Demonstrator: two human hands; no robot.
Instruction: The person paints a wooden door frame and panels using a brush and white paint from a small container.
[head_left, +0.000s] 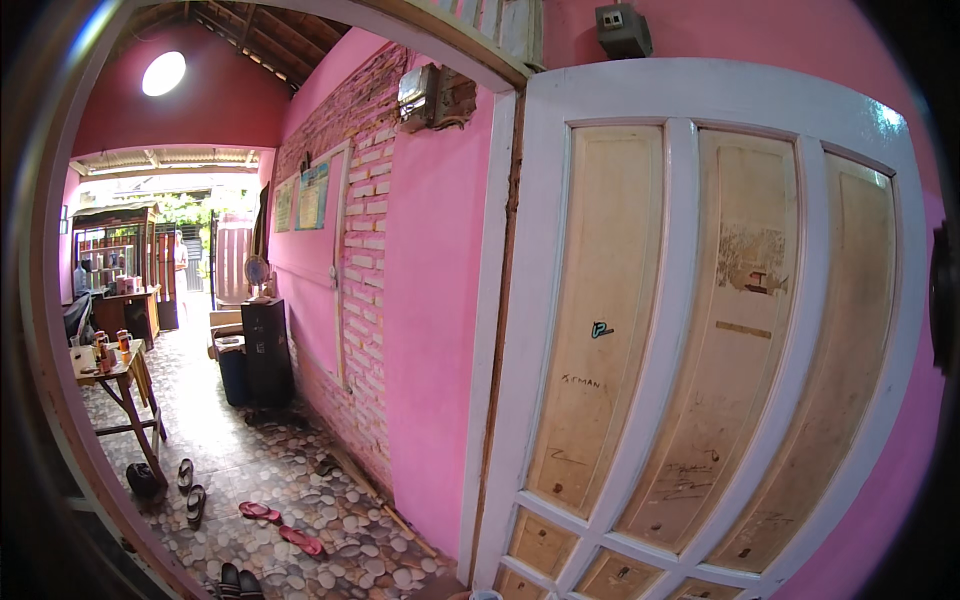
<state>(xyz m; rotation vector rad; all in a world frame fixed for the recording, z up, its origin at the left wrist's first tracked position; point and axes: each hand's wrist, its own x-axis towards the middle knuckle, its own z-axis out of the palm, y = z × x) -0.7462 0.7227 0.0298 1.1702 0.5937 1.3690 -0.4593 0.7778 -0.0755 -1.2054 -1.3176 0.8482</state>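
Observation:
Neither of my hands can be made out in the head view. At the bottom edge shows the rim of a pale container (486, 595), mostly cut off; what holds or supports it is hidden. Before me a doorway stands open, with its white door (682, 300) swung to the right. The door has bare wooden panels marked with scribbles and sticker remains. Past the wooden door frame (487, 420) lies a hall with a pebble-patterned tile floor (330, 517). Red flip-flops (300, 538) and dark sandals (195, 504) are on that floor.
Black slides (238, 581) lie close to the threshold. A wooden table (135, 360) with bottles stands left. Along the pink wall (435, 300) are a black cabinet (264, 352), a fan (256, 270) and a dark blue bin (231, 375). Far off, a person (181, 259) stands near the bright entrance.

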